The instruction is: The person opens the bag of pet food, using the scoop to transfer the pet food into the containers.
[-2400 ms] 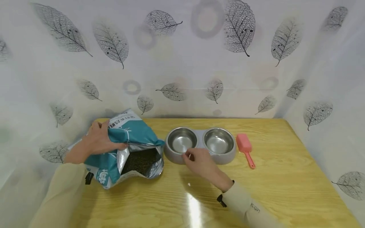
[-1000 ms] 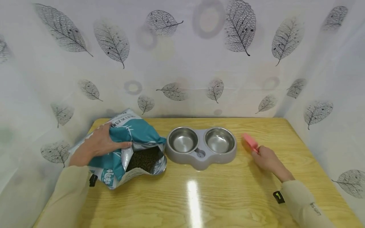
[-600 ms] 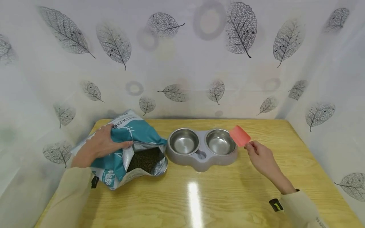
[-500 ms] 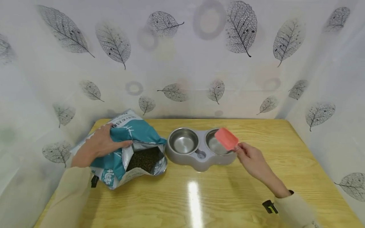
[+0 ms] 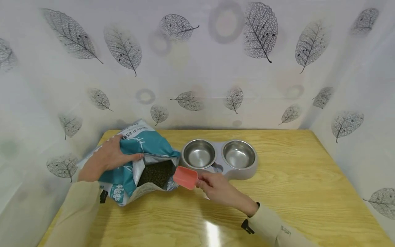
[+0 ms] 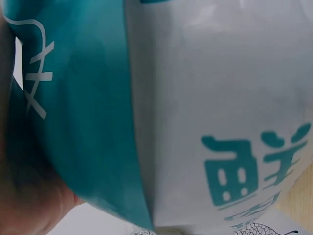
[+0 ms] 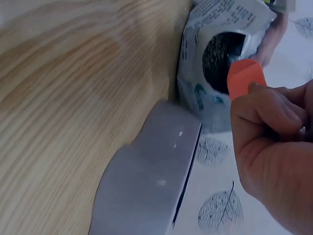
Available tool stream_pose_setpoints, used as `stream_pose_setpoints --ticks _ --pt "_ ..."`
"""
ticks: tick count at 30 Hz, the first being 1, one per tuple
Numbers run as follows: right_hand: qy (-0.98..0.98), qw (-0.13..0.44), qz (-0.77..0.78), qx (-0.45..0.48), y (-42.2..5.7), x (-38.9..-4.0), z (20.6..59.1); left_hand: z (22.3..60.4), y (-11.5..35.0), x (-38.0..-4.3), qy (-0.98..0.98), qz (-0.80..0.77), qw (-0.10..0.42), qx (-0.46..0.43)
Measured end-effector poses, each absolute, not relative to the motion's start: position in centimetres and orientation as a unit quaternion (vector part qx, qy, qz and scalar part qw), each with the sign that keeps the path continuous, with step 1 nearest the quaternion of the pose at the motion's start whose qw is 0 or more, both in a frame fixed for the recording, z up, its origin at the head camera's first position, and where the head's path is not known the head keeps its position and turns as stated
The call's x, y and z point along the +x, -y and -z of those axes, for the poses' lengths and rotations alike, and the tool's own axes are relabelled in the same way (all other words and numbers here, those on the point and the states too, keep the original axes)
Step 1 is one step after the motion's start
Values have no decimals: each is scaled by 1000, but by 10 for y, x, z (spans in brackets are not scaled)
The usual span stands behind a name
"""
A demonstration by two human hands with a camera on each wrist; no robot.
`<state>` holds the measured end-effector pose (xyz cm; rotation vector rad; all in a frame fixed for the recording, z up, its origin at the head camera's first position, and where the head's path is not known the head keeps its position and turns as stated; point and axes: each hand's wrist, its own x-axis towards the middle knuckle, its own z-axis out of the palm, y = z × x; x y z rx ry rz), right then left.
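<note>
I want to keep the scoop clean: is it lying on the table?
No, the right hand holds the pink scoop off the table, beside the open bag.

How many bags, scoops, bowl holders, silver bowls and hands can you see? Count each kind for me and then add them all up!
Teal and white bag: 1
Pink scoop: 1
Grey bowl holder: 1
Silver bowls: 2
Hands: 2
Total: 7

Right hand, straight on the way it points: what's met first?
Likely the open bag, with the scoop in the right hand leading; depth is unclear, so scoop and bag may already touch.
</note>
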<state>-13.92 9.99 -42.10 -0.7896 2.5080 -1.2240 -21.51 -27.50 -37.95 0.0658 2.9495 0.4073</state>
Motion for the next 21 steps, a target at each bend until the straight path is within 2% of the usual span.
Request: stream_pose_setpoints --ticks 8,16,21 --pt "-887 113 380 -236 -64 -144 421 377 275 -219 -989 -128 74 25" --pt "-855 214 442 -165 -43 -151 419 379 276 -218 -989 -126 71 27" --pt "-838 234 474 -135 -29 -154 425 381 275 -214 -988 -133 74 27"
